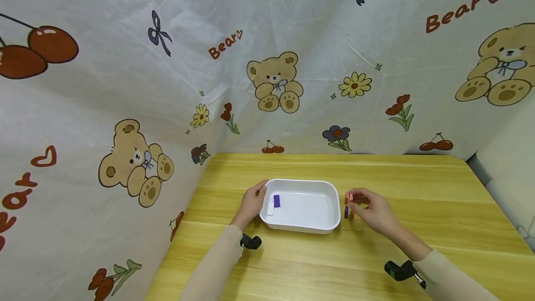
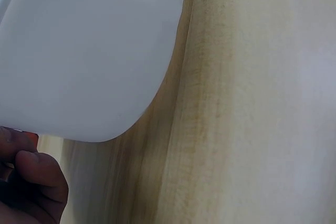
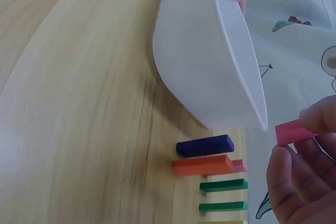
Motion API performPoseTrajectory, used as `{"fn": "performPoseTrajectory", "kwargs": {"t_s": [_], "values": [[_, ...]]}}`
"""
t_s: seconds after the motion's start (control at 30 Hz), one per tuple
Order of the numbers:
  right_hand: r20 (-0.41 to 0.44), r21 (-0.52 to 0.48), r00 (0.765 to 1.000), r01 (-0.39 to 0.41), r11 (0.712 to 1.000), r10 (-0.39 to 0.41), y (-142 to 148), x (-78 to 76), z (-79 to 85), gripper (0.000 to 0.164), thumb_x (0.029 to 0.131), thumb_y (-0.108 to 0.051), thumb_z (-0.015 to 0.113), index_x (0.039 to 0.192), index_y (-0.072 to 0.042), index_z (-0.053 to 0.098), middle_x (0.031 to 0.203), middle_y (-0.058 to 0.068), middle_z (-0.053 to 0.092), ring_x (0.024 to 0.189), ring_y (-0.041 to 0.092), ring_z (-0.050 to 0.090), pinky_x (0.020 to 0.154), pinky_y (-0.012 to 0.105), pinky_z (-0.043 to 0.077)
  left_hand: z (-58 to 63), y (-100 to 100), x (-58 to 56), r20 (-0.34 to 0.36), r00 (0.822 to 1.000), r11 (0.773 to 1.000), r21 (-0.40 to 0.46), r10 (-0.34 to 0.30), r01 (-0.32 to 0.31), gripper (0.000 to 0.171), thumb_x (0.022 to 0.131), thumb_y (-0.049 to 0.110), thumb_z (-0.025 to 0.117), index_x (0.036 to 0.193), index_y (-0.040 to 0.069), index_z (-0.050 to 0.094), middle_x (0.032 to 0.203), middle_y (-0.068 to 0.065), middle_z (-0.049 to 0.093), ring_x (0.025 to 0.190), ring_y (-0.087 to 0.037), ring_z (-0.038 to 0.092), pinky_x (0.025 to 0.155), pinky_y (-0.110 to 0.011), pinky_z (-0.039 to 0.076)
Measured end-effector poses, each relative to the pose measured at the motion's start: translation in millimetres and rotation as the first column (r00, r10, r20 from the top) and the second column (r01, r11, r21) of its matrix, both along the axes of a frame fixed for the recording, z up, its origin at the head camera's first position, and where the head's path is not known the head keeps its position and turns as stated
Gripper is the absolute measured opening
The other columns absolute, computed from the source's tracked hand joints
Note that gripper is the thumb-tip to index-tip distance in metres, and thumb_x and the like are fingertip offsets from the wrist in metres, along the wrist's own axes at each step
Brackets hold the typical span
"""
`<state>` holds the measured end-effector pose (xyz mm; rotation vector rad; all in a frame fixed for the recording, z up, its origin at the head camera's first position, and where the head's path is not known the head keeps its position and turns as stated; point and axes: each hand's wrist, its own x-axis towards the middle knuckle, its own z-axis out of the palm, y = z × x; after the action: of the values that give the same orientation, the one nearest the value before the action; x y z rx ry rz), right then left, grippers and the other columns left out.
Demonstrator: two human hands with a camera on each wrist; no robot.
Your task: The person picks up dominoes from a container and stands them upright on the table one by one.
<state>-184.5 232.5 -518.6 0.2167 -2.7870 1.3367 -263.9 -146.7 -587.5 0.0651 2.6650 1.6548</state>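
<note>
Pinched between thumb and fingertips of the right hand (image 1: pixel 379 212), a small pink rectangular block (image 3: pixel 293 131) is raised beside a white round-cornered tray (image 1: pixel 308 203), whose left end the left hand (image 1: pixel 252 202) grips. Inside the tray lie a purple rectangular block (image 1: pixel 277 201) and a white rectangular block (image 1: pixel 270 209); outside, near its right end, an orange rectangular block (image 3: pixel 203 166) stands upright on the yellow wood-grain table (image 1: pixel 309 264).

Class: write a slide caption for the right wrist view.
Right hand pinching a pink block near a white tray, with other coloured blocks on the table.
</note>
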Motion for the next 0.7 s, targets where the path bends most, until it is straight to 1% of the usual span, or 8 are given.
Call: {"fn": "performPoseTrajectory", "kwargs": {"t_s": [0.17, 0.23, 0.43, 0.6, 0.7], "values": [[-0.003, 0.022, 1.000, 0.012, 1.000, -0.011, 6.6, 0.6, -0.1, 0.031, 0.096, -0.009, 0.071, 0.126, -0.002, 0.066, 0.122, 0.018, 0.071, 0.113, 0.038, 0.068, 0.085, 0.038, 0.063, 0.7, 0.1, -0.2, 0.008, 1.000, 1.000, 0.002, 0.003, -0.003, 0.039, 0.110, 0.034, 0.050, 0.146, 0.023, 0.061, 0.150, -0.005, 0.059, 0.143, -0.028, 0.051, 0.119, -0.047, 0.043], [0.006, 0.019, 1.000, 0.016, 1.000, -0.016, 8.8, 1.2, -1.2, 0.032, 0.097, -0.010, 0.071, 0.128, -0.001, 0.065, 0.124, 0.020, 0.070, 0.114, 0.040, 0.068, 0.085, 0.041, 0.064, 0.4, 0.2, -0.5, 0.012, 1.000, 1.000, 0.003, 0.004, -0.004, 0.039, 0.110, 0.033, 0.050, 0.146, 0.023, 0.061, 0.150, -0.005, 0.059, 0.144, -0.028, 0.051, 0.119, -0.047, 0.043], [0.028, 0.012, 0.999, 0.033, 0.999, -0.034, 16.1, 2.6, -7.4, 0.035, 0.098, -0.012, 0.071, 0.129, 0.000, 0.064, 0.123, 0.021, 0.069, 0.114, 0.041, 0.069, 0.082, 0.036, 0.064, 0.1, 0.3, -0.6, 0.007, 1.000, 1.000, -0.005, 0.007, -0.007, 0.039, 0.110, 0.031, 0.050, 0.146, 0.022, 0.061, 0.150, -0.006, 0.059, 0.143, -0.029, 0.051, 0.119, -0.047, 0.043], [0.054, 0.015, 0.997, 0.050, 0.999, -0.050, 20.2, 3.6, -13.7, 0.035, 0.099, -0.014, 0.070, 0.131, -0.001, 0.064, 0.126, 0.023, 0.068, 0.116, 0.043, 0.067, 0.084, 0.042, 0.064, 0.4, -0.2, 0.2, 0.004, 1.000, 1.000, -0.015, 0.006, -0.006, 0.039, 0.110, 0.032, 0.050, 0.146, 0.021, 0.061, 0.149, -0.006, 0.059, 0.143, -0.029, 0.051, 0.119, -0.048, 0.044], [0.060, 0.008, 0.996, 0.059, 0.998, -0.059, 21.1, 2.9, -16.8, 0.035, 0.099, -0.014, 0.070, 0.131, -0.002, 0.064, 0.127, 0.023, 0.067, 0.117, 0.043, 0.066, 0.082, 0.039, 0.064, 0.6, 0.0, 0.5, 0.004, 1.000, 1.000, -0.017, 0.005, -0.005, 0.039, 0.110, 0.032, 0.050, 0.146, 0.021, 0.061, 0.149, -0.006, 0.060, 0.143, -0.029, 0.052, 0.119, -0.048, 0.044]]}}
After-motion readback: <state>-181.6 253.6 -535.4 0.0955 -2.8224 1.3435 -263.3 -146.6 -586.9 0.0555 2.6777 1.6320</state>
